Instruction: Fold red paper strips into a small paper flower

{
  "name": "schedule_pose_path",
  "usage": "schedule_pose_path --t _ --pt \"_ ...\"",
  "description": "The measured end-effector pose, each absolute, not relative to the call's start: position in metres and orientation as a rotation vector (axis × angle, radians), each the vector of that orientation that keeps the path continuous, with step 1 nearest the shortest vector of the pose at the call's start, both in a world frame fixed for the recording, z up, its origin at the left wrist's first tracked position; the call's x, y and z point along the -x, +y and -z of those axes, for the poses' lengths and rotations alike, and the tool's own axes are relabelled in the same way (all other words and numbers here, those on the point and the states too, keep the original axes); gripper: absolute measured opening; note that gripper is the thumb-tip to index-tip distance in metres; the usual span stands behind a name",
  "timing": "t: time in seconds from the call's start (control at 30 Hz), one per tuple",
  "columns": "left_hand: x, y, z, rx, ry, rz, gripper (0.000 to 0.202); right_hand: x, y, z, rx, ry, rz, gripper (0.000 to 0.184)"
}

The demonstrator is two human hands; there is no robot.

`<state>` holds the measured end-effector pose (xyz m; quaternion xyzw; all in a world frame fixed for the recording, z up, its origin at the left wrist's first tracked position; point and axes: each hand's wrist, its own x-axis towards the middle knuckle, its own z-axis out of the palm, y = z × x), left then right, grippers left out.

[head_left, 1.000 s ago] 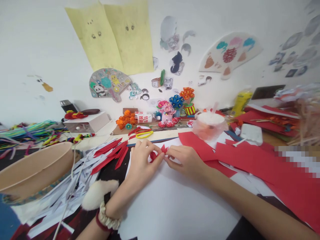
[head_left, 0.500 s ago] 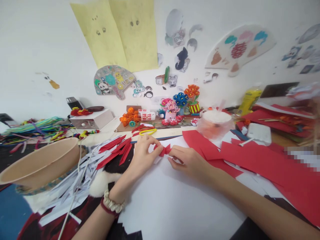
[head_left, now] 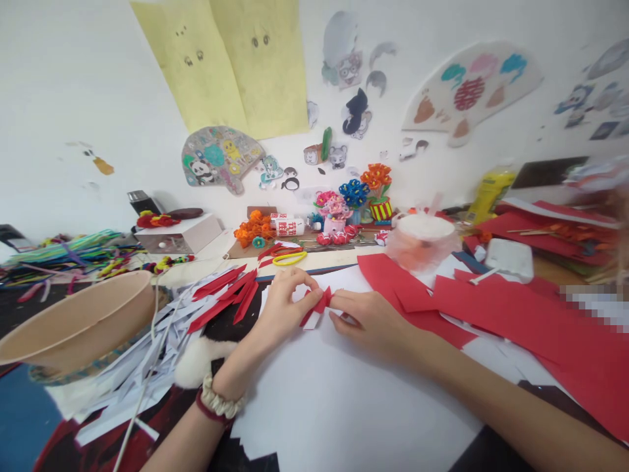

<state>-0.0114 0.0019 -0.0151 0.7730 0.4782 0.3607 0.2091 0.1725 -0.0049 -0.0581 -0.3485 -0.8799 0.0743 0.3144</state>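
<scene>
A small folded red paper piece (head_left: 322, 303) with a white side showing is pinched between both hands, above a large white sheet (head_left: 354, 393). My left hand (head_left: 287, 301) closes thumb and forefinger on its left part. From the other side, my right hand (head_left: 366, 314) has its fingertips closed on the right part; they partly hide the folds. Left of my left hand lie several folded red paper strips (head_left: 230, 295). Just behind the hands rest yellow-handled scissors (head_left: 289, 259).
A beige basin (head_left: 78, 314) stands at the left, beside a heap of white paper strips (head_left: 132, 373). Red paper sheets (head_left: 496, 314) spread over the right side, near a lidded plastic cup (head_left: 423, 239). Pipe-cleaner flowers (head_left: 334, 210) line the wall. A white cable (head_left: 147, 373) crosses the left.
The red paper between my fingers has turned and stands more upright, with more of its white side showing. Both hands stay in nearly the same place.
</scene>
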Motion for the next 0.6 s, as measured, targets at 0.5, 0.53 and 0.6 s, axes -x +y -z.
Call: schedule_pose_path --t 0.5,0.53,0.6 --pt "0.022 0.007 0.013 -2.107 1.280 -0.883 0.020 -0.189 0.002 0.050 1.060 -2.313 -0.105 0.025" --pt "0.024 0.008 0.012 -2.147 1.239 -0.871 0.019 -0.191 0.003 0.049 1.096 -2.279 -0.093 0.027" --pt "0.028 0.010 0.012 -2.217 1.151 -0.847 0.016 -0.193 0.006 0.051 1.099 -2.260 -0.035 0.028"
